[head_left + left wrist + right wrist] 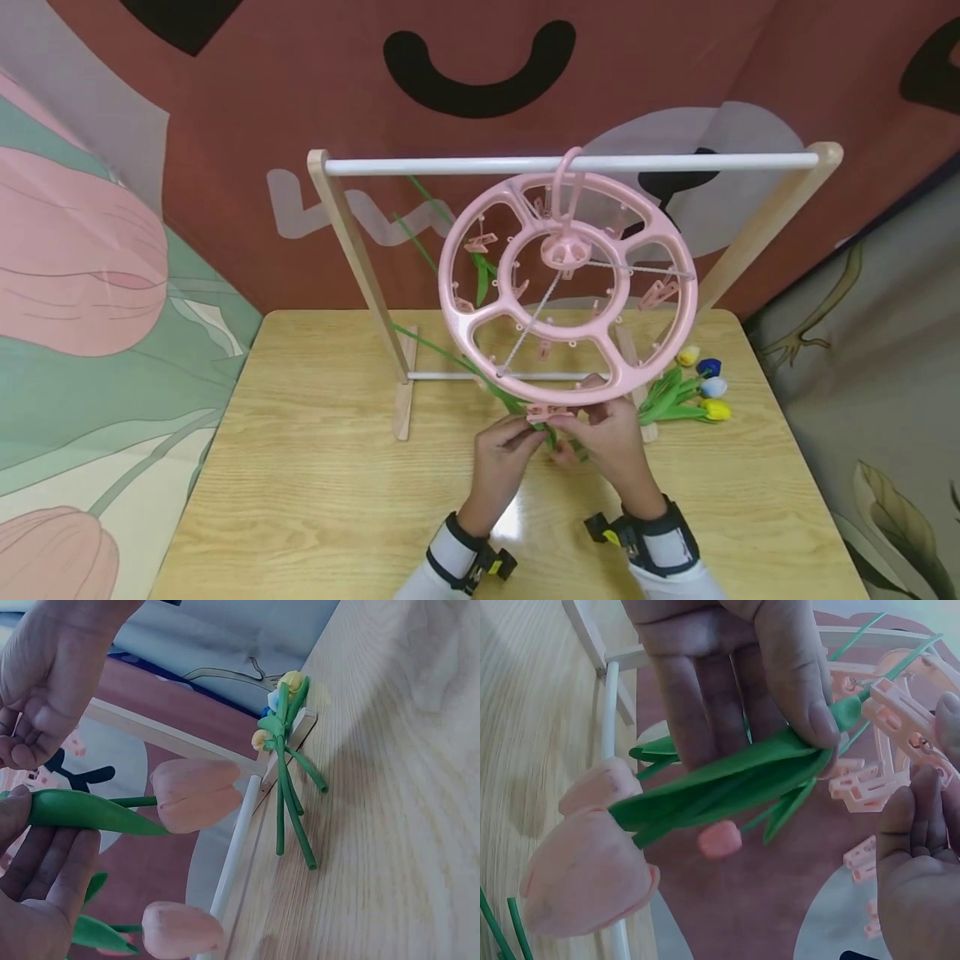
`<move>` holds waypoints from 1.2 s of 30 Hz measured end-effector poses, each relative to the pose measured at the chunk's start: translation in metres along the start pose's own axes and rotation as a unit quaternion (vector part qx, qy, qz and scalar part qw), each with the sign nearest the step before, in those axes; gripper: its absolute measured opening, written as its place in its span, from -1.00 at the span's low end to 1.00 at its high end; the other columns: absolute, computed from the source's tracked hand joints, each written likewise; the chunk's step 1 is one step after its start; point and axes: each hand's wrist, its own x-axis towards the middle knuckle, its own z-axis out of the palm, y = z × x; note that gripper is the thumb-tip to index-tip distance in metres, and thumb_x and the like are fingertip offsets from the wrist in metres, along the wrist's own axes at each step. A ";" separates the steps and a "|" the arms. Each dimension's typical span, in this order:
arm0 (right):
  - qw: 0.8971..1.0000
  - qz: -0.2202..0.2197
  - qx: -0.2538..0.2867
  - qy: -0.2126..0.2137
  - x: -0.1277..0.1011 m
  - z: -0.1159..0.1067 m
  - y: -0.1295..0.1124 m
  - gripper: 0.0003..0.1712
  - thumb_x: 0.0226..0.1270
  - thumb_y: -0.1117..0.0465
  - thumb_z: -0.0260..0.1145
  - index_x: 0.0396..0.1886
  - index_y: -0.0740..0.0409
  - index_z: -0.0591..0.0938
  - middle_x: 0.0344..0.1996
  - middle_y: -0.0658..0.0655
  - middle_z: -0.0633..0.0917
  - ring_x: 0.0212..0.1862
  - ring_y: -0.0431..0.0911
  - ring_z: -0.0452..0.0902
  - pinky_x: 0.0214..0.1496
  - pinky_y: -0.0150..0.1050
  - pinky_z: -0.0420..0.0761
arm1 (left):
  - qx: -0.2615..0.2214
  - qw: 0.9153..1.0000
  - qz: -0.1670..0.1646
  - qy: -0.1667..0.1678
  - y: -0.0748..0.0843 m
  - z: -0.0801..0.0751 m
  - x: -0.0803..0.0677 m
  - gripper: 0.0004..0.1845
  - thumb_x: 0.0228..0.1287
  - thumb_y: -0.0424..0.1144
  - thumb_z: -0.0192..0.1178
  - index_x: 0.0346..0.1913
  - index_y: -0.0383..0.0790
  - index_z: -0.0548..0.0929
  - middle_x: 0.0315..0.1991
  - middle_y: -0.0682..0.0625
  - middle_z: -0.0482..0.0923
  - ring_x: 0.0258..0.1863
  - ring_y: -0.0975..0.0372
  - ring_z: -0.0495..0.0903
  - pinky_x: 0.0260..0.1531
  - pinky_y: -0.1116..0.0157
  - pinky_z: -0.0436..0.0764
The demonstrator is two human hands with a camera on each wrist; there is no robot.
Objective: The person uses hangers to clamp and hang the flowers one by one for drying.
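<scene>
A round pink clip hanger (611, 358) hangs by its hook from the rack's white rod (450, 166). At its near edge my left hand (501, 462) pinches an artificial pink tulip (196, 796) by its green leaf and stem, the flower pointing down. Beside it, my right hand (615, 442) grips a pink clothespin (907, 724) between thumb and fingers. The tulip's stem overlaps the clothespin's jaws in the right wrist view. Other pink tulips (182, 930) hang close by, heads down.
A bunch of artificial tulips (671, 396), with yellow, blue and white heads, lies on the table (315, 483) at the right foot of the rack. Wooden rack posts (358, 250) stand either side of the hanger. Several unused clothespins (658, 293) dangle from the hanger.
</scene>
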 end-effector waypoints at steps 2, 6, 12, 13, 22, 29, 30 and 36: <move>1.000 -0.010 0.004 0.000 0.001 0.001 0.001 -0.58 -0.03 0.69 0.50 -0.16 0.53 0.54 -0.32 -0.05 0.67 -0.30 -0.23 0.56 -0.23 -0.45 0.65 | 0.003 1.000 0.005 -0.001 0.000 0.001 0.001 -0.77 0.31 -0.42 0.37 -0.01 -0.44 0.77 -0.10 -0.26 0.77 -0.08 0.25 0.76 -0.12 0.23 0.81; 0.999 -0.030 0.007 -0.008 0.002 0.002 0.003 -0.56 -0.03 0.71 0.49 -0.11 0.56 0.56 -0.30 -0.02 0.70 -0.30 -0.21 0.56 -0.23 -0.45 0.64 | 0.009 1.000 0.016 -0.002 0.001 0.002 0.002 -0.78 0.32 -0.43 0.36 -0.01 -0.43 0.77 -0.06 -0.24 0.77 -0.02 0.23 0.75 -0.06 0.21 0.80; 1.000 -0.021 -0.001 -0.009 0.002 0.003 0.002 -0.62 -0.02 0.69 0.49 -0.20 0.45 0.58 -0.38 0.14 0.64 -0.31 -0.18 0.58 -0.20 -0.43 0.68 | 0.009 1.000 0.008 0.007 0.003 0.003 0.003 -0.79 0.30 -0.44 0.38 -0.03 -0.41 0.78 -0.09 -0.22 0.78 -0.10 0.27 0.74 -0.12 0.23 0.82; 1.000 -0.018 0.000 -0.010 0.001 0.003 0.002 -0.62 -0.01 0.69 0.49 -0.20 0.46 0.57 -0.38 0.16 0.63 -0.30 -0.18 0.57 -0.21 -0.43 0.67 | 0.011 1.000 0.006 0.008 0.003 0.003 0.003 -0.79 0.30 -0.44 0.38 -0.03 -0.40 0.78 -0.10 -0.22 0.78 -0.11 0.27 0.74 -0.14 0.24 0.82; 0.999 -0.011 -0.023 -0.035 -0.009 0.005 0.004 -0.40 0.05 0.67 0.45 0.14 0.52 0.50 0.04 -0.12 0.67 -0.06 -0.26 0.58 0.02 -0.48 0.65 | 0.014 1.000 0.010 0.005 0.005 -0.001 0.001 -0.76 0.30 -0.41 0.39 0.01 -0.38 0.76 -0.11 -0.23 0.76 -0.13 0.21 0.78 -0.16 0.22 0.82; 0.991 0.008 -0.122 -0.054 -0.019 -0.007 0.009 -0.36 0.05 0.58 0.51 0.18 0.31 0.59 -0.12 -0.04 0.69 -0.10 -0.19 0.60 -0.06 -0.33 0.70 | 0.021 0.999 -0.020 0.018 0.008 -0.011 -0.001 -0.77 0.30 -0.39 0.41 0.00 -0.34 0.75 -0.12 -0.25 0.74 -0.13 0.20 0.78 -0.14 0.18 0.82; 0.989 0.014 -0.133 -0.062 -0.021 -0.010 0.010 -0.39 0.07 0.56 0.52 0.17 0.27 0.60 -0.13 0.00 0.69 -0.10 -0.16 0.61 -0.06 -0.29 0.71 | 0.022 0.999 -0.024 0.021 0.009 -0.013 -0.002 -0.76 0.31 -0.39 0.40 0.01 -0.35 0.74 -0.11 -0.25 0.73 -0.12 0.20 0.78 -0.14 0.19 0.82; 0.978 0.036 -0.178 -0.105 -0.029 -0.032 0.017 -0.48 0.19 0.46 0.51 0.15 0.20 0.62 -0.06 0.23 0.72 -0.10 -0.08 0.65 -0.10 -0.32 0.73 | 0.010 0.998 -0.028 0.047 0.010 -0.024 -0.003 -0.76 0.33 -0.45 0.35 0.02 -0.43 0.72 -0.07 -0.31 0.72 -0.11 0.16 0.77 -0.11 0.25 0.81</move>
